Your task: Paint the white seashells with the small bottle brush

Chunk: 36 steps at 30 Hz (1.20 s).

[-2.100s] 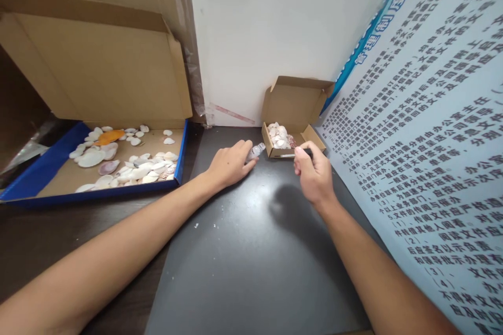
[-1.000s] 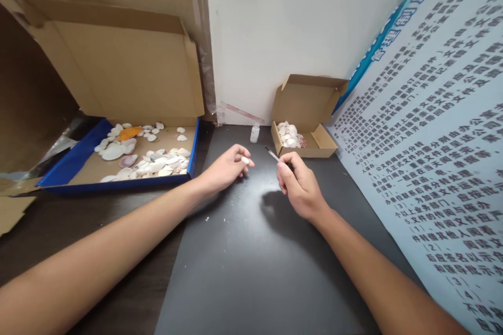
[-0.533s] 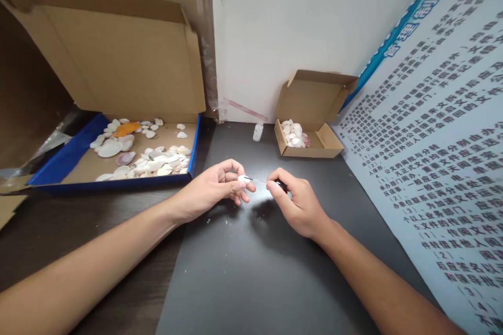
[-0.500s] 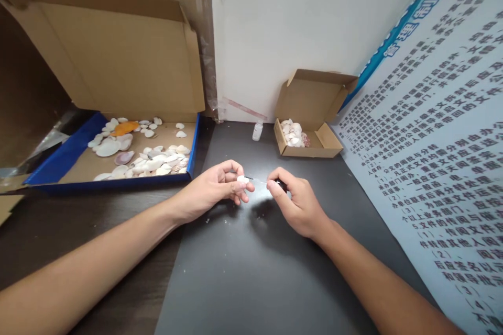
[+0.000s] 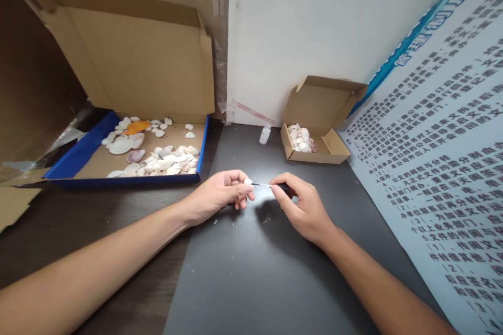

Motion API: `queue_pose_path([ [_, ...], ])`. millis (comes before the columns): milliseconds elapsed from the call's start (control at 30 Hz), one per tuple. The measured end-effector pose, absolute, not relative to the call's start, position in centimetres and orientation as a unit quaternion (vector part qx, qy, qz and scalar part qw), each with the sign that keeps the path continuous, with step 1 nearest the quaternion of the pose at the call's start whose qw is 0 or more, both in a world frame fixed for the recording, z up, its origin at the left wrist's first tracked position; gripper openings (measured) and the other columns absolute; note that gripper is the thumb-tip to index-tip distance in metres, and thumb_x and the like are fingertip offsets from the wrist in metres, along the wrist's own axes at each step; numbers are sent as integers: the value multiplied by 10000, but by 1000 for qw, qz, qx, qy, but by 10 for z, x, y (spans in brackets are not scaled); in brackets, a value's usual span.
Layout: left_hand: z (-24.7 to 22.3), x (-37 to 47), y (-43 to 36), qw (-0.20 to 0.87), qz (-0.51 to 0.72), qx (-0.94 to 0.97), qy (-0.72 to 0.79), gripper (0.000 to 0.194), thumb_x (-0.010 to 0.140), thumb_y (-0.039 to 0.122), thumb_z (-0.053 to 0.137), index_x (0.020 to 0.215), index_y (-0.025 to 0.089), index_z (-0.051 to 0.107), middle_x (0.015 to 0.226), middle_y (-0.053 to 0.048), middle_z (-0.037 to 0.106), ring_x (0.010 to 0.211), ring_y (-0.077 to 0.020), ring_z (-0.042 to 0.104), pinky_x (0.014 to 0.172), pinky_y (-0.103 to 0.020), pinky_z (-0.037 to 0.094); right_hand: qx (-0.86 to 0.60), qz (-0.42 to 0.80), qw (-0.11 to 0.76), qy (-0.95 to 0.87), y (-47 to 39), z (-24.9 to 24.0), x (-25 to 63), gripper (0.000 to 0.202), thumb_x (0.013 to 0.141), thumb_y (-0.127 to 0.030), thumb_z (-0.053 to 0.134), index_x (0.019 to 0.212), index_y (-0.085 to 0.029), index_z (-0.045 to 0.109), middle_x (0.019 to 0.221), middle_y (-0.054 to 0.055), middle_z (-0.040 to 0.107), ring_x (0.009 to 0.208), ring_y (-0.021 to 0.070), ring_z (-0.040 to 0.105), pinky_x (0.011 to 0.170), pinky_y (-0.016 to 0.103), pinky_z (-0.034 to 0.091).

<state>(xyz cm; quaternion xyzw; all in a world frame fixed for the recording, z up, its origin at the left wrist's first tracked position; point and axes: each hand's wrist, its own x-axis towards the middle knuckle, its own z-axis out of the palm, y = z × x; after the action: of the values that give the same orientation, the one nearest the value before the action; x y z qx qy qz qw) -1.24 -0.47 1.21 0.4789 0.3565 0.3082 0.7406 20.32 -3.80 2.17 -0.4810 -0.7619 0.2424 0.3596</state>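
My left hand [image 5: 228, 190] pinches a small white shell [image 5: 248, 181] between thumb and fingers above the dark mat. In my right hand [image 5: 296, 200] is a thin tool [image 5: 261, 185] with a dark handle, mostly hidden by the fingers. The tool's slender shaft points left, and its tip meets the shell or lies right beside it; the exact contact is too small to tell. Small white bits lie on the mat [image 5: 236, 282] below the hands.
An open blue-edged box [image 5: 135, 182] at the left holds many shells [image 5: 168, 161] and an orange piece [image 5: 137, 127]. A small white bottle [image 5: 264, 135] stands near the wall. Right of it, a small cardboard box [image 5: 320, 157] holds shells. A printed sheet [image 5: 444, 167] stands at the right.
The whole view has shifted, so the scene sits slightly further right. In my left hand the shell is turned more edge-on, and the tool's shaft shows more clearly between the hands.
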Motion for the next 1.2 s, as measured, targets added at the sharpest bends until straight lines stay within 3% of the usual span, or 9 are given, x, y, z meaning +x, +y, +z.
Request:
queue_pose_path([
  [133,11,-13,-6,739,309,475,365,229,820,333,726,799,162,575,632,37,602,559,-71,539,576,-208,427,-479,225,384,-757,-38,23,202,121,941,-245,538,864,-211,624,777,14,621,667,138,558,588,257,415],
  [367,11,-15,-5,749,304,485,333,196,811,264,730,873,160,577,770,-16,690,662,-101,629,656,-234,474,-477,204,392,-759,-38,23,201,74,903,-210,579,860,-207,640,806,26,642,666,139,539,574,260,427],
  [633,13,-12,-8,725,273,533,340,289,820,390,707,818,185,503,648,-9,688,542,-114,613,551,-233,471,-463,206,399,-764,-39,25,200,77,904,-207,572,853,-210,630,798,26,628,681,145,551,571,266,428],
  [733,15,-11,-10,714,259,552,342,288,830,402,677,816,204,468,563,34,626,473,-92,538,493,-208,418,-457,214,393,-769,-39,25,199,80,907,-211,572,850,-209,628,787,23,618,673,142,538,574,267,425],
  [900,17,-11,-14,742,279,507,340,234,854,257,565,771,227,348,521,115,351,408,-45,278,418,-170,226,-454,213,391,-771,-40,25,199,81,908,-197,570,849,-208,623,785,19,616,675,136,533,574,263,416],
  [1200,17,-16,-11,784,260,470,310,150,864,256,462,765,208,360,616,83,375,396,-32,303,418,-183,218,-453,203,405,-768,-41,28,198,83,904,-185,569,839,-207,616,771,13,608,655,130,521,566,261,413],
])
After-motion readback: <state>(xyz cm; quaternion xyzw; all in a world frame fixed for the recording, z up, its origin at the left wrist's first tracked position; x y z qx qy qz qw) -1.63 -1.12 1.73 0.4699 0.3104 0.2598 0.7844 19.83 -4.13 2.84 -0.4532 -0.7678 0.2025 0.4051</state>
